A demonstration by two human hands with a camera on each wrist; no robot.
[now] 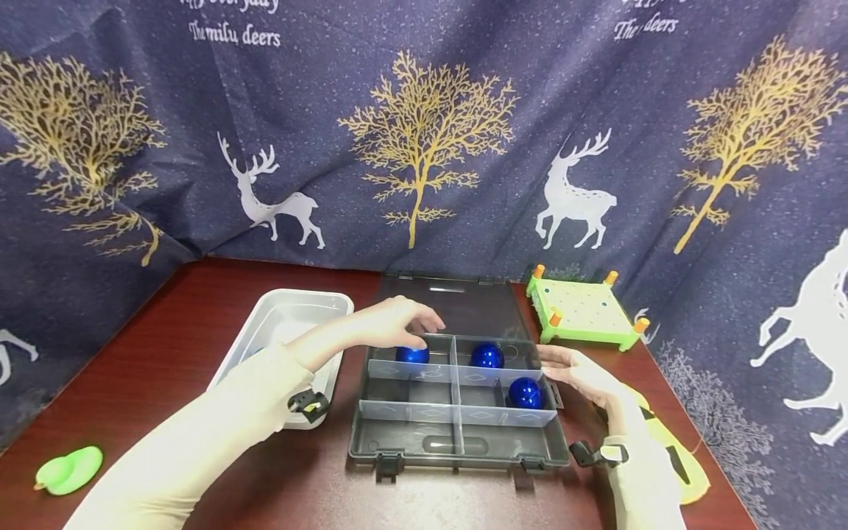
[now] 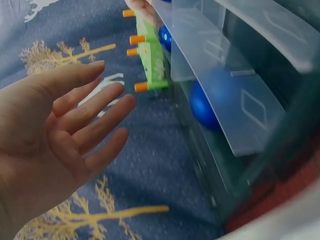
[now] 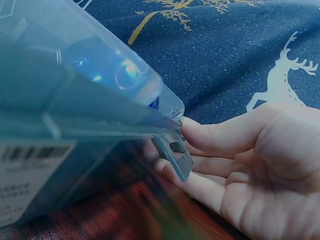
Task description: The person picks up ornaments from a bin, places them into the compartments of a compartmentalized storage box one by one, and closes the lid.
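Observation:
A dark see-through compartment box (image 1: 424,447) stands on the table with its lid folded back. One blue ball (image 1: 413,355) sits in the rear left compartment, another blue ball (image 1: 487,356) in the rear right, and a third blue ball (image 1: 525,394) in the middle right. Over the rear left ball is my left hand (image 1: 396,324), with nothing between its spread, relaxed fingers; the left wrist view shows its bare palm (image 2: 65,130). At the box's right side my right hand (image 1: 581,375) grips the edge, thumb (image 3: 220,136) at the rim and fingers by the side latch (image 3: 175,155).
Left of the box is a white tray (image 1: 268,298), partly hidden by my left arm, with something blue inside. A green toy duck (image 1: 69,471) lies far left. A green pegged stand (image 1: 586,309) is back right; a yellow item (image 1: 682,460) lies under my right forearm.

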